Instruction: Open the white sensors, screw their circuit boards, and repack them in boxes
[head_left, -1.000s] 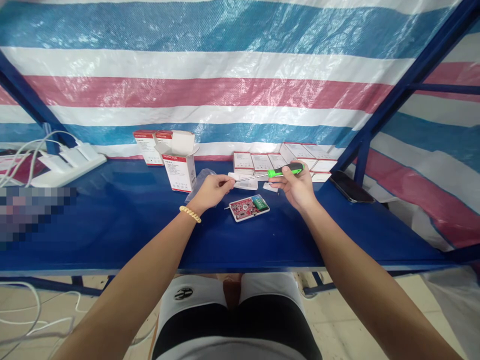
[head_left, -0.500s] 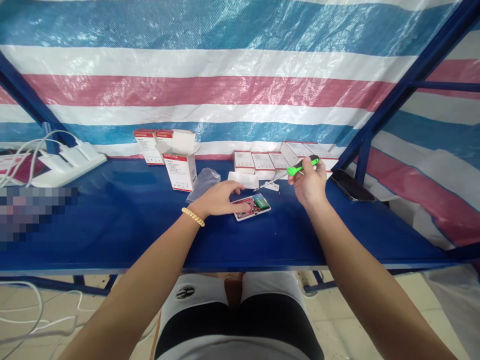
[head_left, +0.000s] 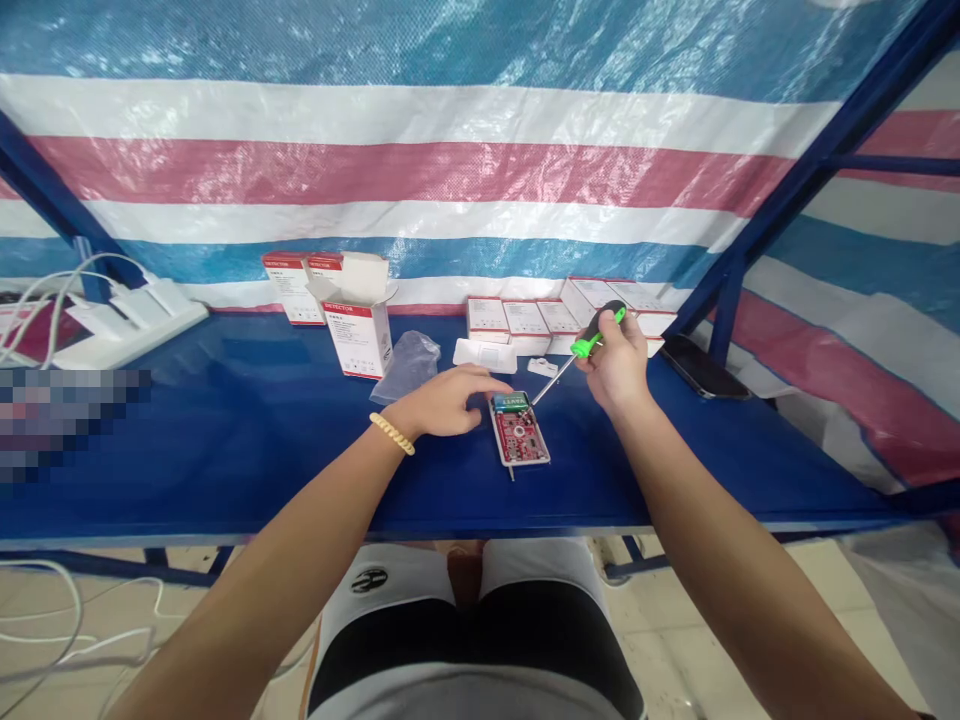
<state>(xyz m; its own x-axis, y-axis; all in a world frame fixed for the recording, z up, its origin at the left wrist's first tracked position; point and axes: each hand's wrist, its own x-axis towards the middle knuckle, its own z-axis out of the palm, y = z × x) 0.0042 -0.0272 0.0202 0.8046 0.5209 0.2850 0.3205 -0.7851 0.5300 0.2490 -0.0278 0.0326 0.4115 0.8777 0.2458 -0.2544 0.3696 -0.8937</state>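
An opened electronic device [head_left: 523, 440] lies on the blue table, its red circuit board facing up and a green-and-blue battery [head_left: 511, 402] at its far end. My left hand [head_left: 442, 400] is beside it, index finger stretched to its upper left corner and thumb apart. My right hand [head_left: 619, 365] grips a green-and-black screwdriver [head_left: 589, 343], whose shaft slants down to the left. The screwdriver's tip is by the device's right edge near the battery; whether it touches is hard to tell. Behind the device lie a white cover [head_left: 485, 355] and a small white piece [head_left: 542, 367].
White-and-red detector boxes [head_left: 358, 345] stand at the back left, one with open flaps. A clear plastic bag [head_left: 407, 365] lies beside them. More boxes [head_left: 526, 318] line the back right, near a black phone [head_left: 705, 370]. A power strip [head_left: 135, 340] with cables is far left.
The device has turned so its battery end points away from me. My left fingers have moved off the board to its corner. The screwdriver tip has come down to the device's right edge.
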